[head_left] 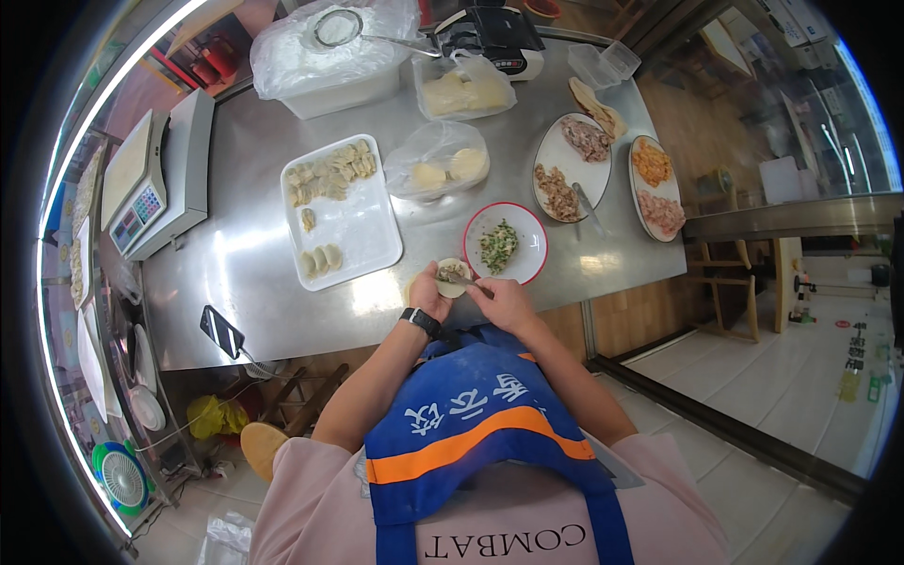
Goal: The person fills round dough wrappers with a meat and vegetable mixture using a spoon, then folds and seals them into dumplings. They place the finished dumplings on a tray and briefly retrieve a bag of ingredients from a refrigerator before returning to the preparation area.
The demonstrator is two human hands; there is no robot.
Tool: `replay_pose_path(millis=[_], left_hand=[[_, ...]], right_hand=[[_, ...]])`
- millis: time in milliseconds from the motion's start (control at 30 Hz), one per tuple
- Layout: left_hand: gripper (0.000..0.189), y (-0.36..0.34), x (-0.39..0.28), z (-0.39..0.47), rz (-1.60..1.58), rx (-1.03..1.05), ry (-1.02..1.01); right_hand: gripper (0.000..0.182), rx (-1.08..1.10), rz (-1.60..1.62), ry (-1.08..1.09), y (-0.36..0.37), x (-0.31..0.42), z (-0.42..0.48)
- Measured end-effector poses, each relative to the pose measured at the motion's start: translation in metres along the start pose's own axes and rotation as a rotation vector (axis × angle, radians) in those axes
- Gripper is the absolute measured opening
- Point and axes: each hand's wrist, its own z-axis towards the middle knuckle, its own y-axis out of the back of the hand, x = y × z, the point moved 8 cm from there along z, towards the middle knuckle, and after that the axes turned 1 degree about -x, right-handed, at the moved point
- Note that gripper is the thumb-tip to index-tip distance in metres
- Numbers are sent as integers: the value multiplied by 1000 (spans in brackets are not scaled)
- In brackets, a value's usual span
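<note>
My left hand [429, 292] holds a round dumpling wrapper [446, 288] near the table's front edge, with chopped filling [452, 270] on it. In my right hand [503, 302] is a filling spatula [464, 280], its blade against the filling. Just beyond my hands stands a white bowl with a red rim [533, 258], a heap of green chopped filling [499, 246] in it. To the left, a white tray [358, 240] carries several folded dumplings [332, 171] in its far part, and a few more [321, 260] near its front.
Bagged dough pieces [441, 166] lie beyond the bowl. Two plates of minced fillings [583, 152] [657, 187] stand to the right. At the back is a flour tub [339, 85] with a strainer [339, 28]. A scale [155, 183] and a phone [222, 330] are at left.
</note>
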Motion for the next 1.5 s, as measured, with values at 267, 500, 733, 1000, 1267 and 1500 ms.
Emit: replay_pose_path(millis=[267,500,733,1000,1267,1500], left_hand=[[50,-1,-15,0,-141,70,25],[42,12,13,6,83,-123,15],[42,7,43,31,103,-26,62],[45,3,48,28,153,-20,60],[45,16,35,22,92,-27,49],[46,8,2,-8,-45,65,47]], right_hand=[[32,58,136,-72,29,-41,-24],[45,-5,-220,-239,55,-78,-8],[42,41,-360,-349,48,-63,-4],[39,158,-22,-283,22,-92,6],[35,27,-59,-160,6,-33,-23],[29,67,112,-95,10,-20,-28]])
